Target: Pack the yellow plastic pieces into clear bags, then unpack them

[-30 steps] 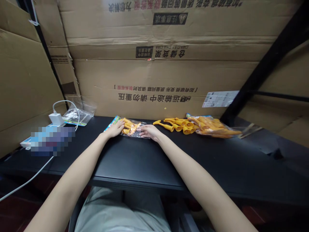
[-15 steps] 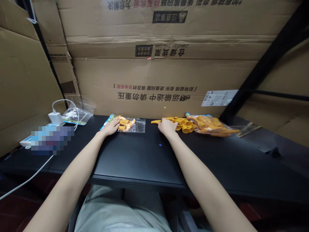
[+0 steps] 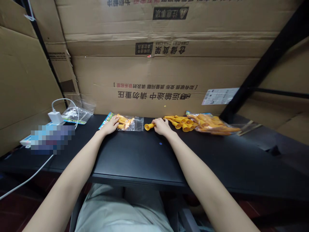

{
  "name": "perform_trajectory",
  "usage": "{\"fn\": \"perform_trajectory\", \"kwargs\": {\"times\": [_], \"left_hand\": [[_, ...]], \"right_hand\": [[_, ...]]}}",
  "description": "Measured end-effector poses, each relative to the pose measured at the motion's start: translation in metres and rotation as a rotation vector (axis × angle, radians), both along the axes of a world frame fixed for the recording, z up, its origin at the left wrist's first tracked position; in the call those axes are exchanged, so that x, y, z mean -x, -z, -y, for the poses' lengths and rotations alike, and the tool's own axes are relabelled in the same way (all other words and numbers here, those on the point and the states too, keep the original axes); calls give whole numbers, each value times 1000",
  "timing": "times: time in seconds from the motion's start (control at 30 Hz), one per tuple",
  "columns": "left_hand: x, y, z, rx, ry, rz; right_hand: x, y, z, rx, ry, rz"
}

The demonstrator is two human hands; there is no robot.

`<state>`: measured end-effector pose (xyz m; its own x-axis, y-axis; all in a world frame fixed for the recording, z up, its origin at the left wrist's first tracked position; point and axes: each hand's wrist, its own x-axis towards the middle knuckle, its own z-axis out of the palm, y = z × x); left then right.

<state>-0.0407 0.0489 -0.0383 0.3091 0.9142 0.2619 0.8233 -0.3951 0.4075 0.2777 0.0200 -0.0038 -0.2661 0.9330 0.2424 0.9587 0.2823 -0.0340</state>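
My left hand (image 3: 110, 125) lies on a clear plastic bag (image 3: 138, 124) with a colourful header card at its left end, fingers stretched over it. Inside the bag are several yellow-orange horn-shaped pieces (image 3: 126, 123). Just right of the bag, my right hand (image 3: 162, 126) is closed on a single yellow toy horn (image 3: 148, 127), its flared mouth facing left, close to the bag's right edge. The rest of that horn is hidden by my fingers. Beside my right hand lies a loose pile of similar horns (image 3: 184, 124), flared ends mostly toward me.
A fuller bag of horns (image 3: 213, 125) lies right of the pile. An empty clear bag (image 3: 78, 112), a white charger (image 3: 55, 117) on a power strip and its cable (image 3: 38, 170) are at left. Cardboard (image 3: 154, 71) walls the black table's (image 3: 135, 158) back.
My right hand has moved slightly left, away from the pile. A narrow tip poked out left of it before; now a flared mouth does. My left hand stays on the bag.
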Motion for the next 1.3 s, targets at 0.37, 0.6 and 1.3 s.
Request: {"fn": "perform_trajectory", "kwargs": {"times": [0.37,0.6,1.3], "left_hand": [[-5,-2,5,35,-84,19],[-14,-4,10,62,-4,58],[-34,-10,17,139,76,299]], "right_hand": [[32,-11,14,-14,-92,-64],[39,-7,9,94,-21,-339],[36,7,-5,304,-290,-877]]}}
